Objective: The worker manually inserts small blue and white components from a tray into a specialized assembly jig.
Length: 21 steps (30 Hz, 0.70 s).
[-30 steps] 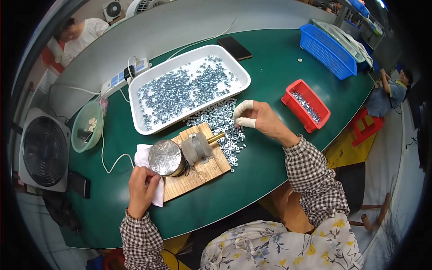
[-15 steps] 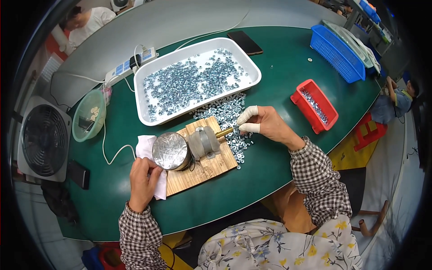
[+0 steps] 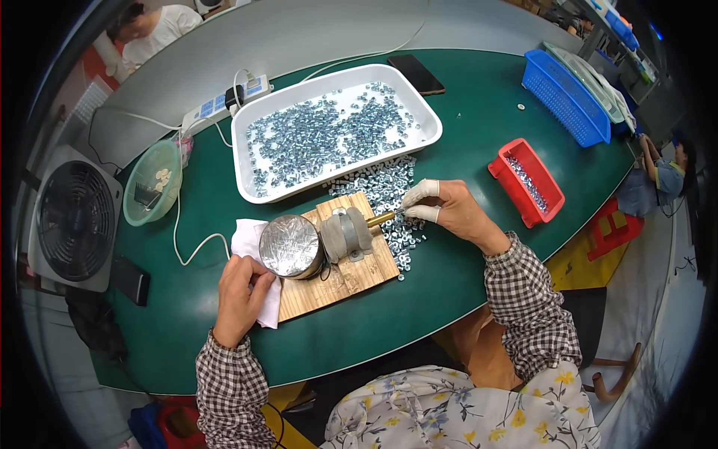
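A small motor with a foil-topped round can (image 3: 290, 246) is strapped to a wooden board (image 3: 303, 301). Its brass shaft (image 3: 381, 218) points right. At the shaft's tip my right hand (image 3: 458, 215), with white finger cots on thumb and forefinger, pinches a small metal nut (image 3: 400, 212), mostly hidden by the fingertips. Left of the can, my left hand (image 3: 241, 293) is closed on a folded white cloth (image 3: 270, 307) at the board's edge. Loose silvery nuts (image 3: 390, 182) lie heaped behind and beside the shaft.
Behind the board stands a white tray (image 3: 433, 135) of similar nuts. A red bin (image 3: 559, 200) holding some sits right, a blue basket (image 3: 565, 97) beyond. On the left are a green bowl (image 3: 134, 213), a fan (image 3: 75, 217) and a power strip (image 3: 212, 105) with cables.
The whole view has shifted slightly. My right hand stays at the shaft's tip and my left hand stays at the cloth, with only slight finger movement.
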### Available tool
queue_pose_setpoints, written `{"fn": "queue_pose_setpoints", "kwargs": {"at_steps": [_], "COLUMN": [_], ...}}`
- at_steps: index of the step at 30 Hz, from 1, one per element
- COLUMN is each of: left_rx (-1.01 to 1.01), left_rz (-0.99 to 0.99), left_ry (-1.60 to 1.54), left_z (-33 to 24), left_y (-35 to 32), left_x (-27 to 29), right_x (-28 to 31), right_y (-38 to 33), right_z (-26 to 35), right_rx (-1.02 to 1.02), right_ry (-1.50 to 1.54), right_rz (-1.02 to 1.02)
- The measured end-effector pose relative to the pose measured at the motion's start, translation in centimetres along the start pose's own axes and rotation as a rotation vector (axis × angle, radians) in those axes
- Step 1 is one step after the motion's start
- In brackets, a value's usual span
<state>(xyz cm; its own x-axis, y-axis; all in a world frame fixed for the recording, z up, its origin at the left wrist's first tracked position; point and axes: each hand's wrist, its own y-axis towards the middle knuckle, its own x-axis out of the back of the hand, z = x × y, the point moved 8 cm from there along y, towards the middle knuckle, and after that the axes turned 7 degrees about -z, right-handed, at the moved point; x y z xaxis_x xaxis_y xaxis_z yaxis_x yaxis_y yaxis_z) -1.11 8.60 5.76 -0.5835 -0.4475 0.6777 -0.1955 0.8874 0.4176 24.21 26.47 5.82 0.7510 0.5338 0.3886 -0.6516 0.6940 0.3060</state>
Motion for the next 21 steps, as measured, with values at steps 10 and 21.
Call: {"fn": "queue_pose_setpoints", "kwargs": {"at_steps": [10, 21], "left_rx": [-0.011, -0.014], "left_rz": [0.030, -0.013], "left_ry": [-0.013, 0.028], "left_z": [-0.2, 0.3], "left_y": [-0.1, -0.3], "left_x": [-0.2, -0.4], "right_x": [-0.4, -0.3], "right_y": [-0.4, -0.3], "right_z": [-2.7, -2.7], "right_rx": [-0.244, -0.279], "right_ry": [0.347, 0.374], "right_rz": [0.017, -0.004]}}
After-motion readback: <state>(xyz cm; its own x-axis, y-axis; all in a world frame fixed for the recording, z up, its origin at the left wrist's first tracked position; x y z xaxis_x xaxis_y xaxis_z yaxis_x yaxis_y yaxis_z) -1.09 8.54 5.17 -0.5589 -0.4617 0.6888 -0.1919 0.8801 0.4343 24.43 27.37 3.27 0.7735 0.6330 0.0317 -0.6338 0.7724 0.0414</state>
